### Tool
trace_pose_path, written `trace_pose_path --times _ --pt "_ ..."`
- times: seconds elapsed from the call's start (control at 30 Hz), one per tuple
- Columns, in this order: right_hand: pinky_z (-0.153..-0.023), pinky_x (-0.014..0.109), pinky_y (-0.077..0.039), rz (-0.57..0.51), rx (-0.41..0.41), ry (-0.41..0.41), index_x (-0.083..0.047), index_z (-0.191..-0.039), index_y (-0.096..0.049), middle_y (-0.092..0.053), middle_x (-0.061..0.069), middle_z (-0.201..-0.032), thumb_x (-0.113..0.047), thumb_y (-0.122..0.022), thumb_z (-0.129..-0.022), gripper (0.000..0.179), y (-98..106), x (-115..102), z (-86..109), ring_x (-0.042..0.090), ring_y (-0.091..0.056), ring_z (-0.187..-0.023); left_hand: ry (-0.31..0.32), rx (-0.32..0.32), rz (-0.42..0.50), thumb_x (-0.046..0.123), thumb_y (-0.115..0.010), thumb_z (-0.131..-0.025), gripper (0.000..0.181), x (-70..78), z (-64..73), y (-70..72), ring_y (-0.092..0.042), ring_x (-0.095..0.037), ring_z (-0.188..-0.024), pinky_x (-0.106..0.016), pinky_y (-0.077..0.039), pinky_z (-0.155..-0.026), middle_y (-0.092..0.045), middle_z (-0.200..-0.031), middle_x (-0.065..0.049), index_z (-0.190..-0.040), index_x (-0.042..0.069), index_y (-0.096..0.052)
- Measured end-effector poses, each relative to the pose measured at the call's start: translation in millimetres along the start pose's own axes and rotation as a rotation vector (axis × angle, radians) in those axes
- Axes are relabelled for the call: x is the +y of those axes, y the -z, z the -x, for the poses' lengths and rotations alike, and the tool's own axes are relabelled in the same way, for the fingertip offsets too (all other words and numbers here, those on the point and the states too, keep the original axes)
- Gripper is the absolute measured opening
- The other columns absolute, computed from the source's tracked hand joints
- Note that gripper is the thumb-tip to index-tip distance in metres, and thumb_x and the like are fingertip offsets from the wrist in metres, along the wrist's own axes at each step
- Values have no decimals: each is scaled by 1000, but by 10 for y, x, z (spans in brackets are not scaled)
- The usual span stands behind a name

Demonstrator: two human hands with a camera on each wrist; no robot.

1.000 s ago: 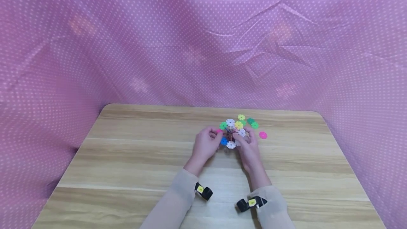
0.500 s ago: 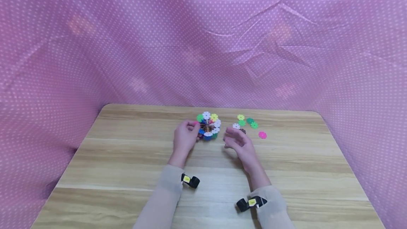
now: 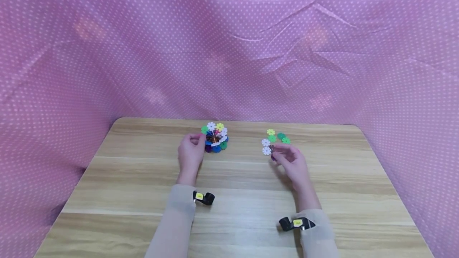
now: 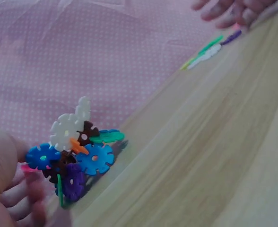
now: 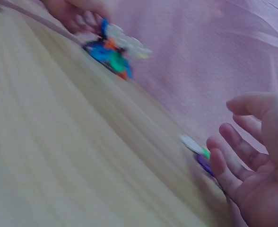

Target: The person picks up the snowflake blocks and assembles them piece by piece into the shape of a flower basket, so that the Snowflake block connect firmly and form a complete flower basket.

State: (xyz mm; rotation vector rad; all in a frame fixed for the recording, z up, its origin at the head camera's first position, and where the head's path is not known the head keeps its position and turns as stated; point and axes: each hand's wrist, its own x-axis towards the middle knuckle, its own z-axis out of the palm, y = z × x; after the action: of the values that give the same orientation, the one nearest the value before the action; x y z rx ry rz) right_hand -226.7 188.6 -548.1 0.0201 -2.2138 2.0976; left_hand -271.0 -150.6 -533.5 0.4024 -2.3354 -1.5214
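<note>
A round cluster of interlocked plastic snowflake discs [image 3: 216, 149] stands at the back middle of the table, in white, yellow, green, blue, purple, brown and orange. At its left side my left hand [image 3: 189, 152] pinches a pink disc that belongs to it. The left wrist view shows a blue disc [image 4: 95, 158] facing the camera, close over the wood. My right hand [image 3: 295, 164] hovers beside the loose discs, its fingers loosely bent and apart from the thumb. Beneath those fingers a purple disc [image 5: 204, 164] partly shows. Nothing shows between thumb and fingers in the right wrist view.
Loose discs lie right of the cluster: two white discs [image 3: 266, 146], a yellow disc [image 3: 271, 131] and several green discs [image 3: 285, 140]. The right hand hides part of this group. A pink dotted cloth [image 3: 229, 51] hangs behind the wooden table [image 3: 143, 178].
My left hand has carried the cluster left, away from the loose discs. The right hand has let go of the cluster, opened, and shifted slightly right over the loose discs.
</note>
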Motion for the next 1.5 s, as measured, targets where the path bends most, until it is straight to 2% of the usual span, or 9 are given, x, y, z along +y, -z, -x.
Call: trace_pose_path --times 0.13,0.23,0.4,0.5,0.7,0.8,1.1,1.27,1.5 --pt "-81 25 -62 94 87 -26 3 -140 -63 -67 26 -134 -9 -77 -102 42 234 -30 21 10 -69 -102 -60 105 -60 36 -75 -102 34 63 27 0 -61 -27 -90 -41 -48 -73 -65 -104 -10 -119 7 -69" --pt "-83 23 -60 148 146 -55 -1 -143 -63 -67 23 -137 -14 -79 -102 46 376 -49 35 8 -67 -106 -129 110 -34 34 -76 -101 34 154 79 -28 -59 -24 -88 -39 -51 -70 -62 -105 -11 -120 7 -66" --pt "-88 16 -55 243 234 -89 -5 -145 -65 -67 19 -142 -18 -82 -101 49 525 -57 38 3 -65 -107 -299 1 50 20 -79 -98 27 351 247 -224 -60 -20 -82 -33 -55 -68 -65 -100 -11 -117 5 -67" --pt "-91 12 -52 288 253 -95 -6 -144 -67 -68 18 -141 -17 -82 -100 48 566 -54 30 6 -65 -108 -358 -113 76 15 -79 -97 26 468 415 -406 -63 -18 -83 -33 -57 -73 -67 -99 -7 -118 5 -68" --pt "-102 30 -53 470 217 -94 -5 -150 -63 -68 21 -137 -19 -76 -102 51 594 -7 -13 27 -65 -117 -344 -408 -103 24 -75 -101 38 600 708 -834 -64 -15 -87 -34 -60 -81 -70 -105 -2 -134 7 -69" --pt "-108 47 -51 555 189 -88 -2 -152 -61 -65 23 -136 -22 -73 -103 55 581 13 -28 35 -62 -121 -347 -488 -220 27 -75 -102 44 606 746 -1029 -65 -18 -97 -38 -59 -92 -71 -111 -4 -141 7 -68" --pt "-111 62 -48 647 143 -125 -4 -151 -62 -53 25 -139 -28 -71 -105 53 487 23 -26 42 -55 -126 -445 -528 -460 31 -75 -104 44 592 677 -1334 -64 -25 -121 -45 -48 -114 -76 -125 -6 -144 13 -70" --pt "-102 54 -49 662 164 -112 -1 -142 -66 -57 23 -131 -27 -73 -103 47 459 13 -29 37 -56 -116 -452 -546 -521 32 -78 -102 38 620 685 -1361 -63 -22 -114 -43 -51 -106 -74 -125 -3 -137 18 -76" --pt "-87 36 -50 613 202 -130 -4 -136 -62 -68 18 -122 -23 -76 -101 42 447 8 -28 27 -60 -103 -416 -569 -497 28 -83 -98 34 646 735 -1299 -64 -25 -116 -43 -52 -110 -69 -123 -7 -125 10 -73"
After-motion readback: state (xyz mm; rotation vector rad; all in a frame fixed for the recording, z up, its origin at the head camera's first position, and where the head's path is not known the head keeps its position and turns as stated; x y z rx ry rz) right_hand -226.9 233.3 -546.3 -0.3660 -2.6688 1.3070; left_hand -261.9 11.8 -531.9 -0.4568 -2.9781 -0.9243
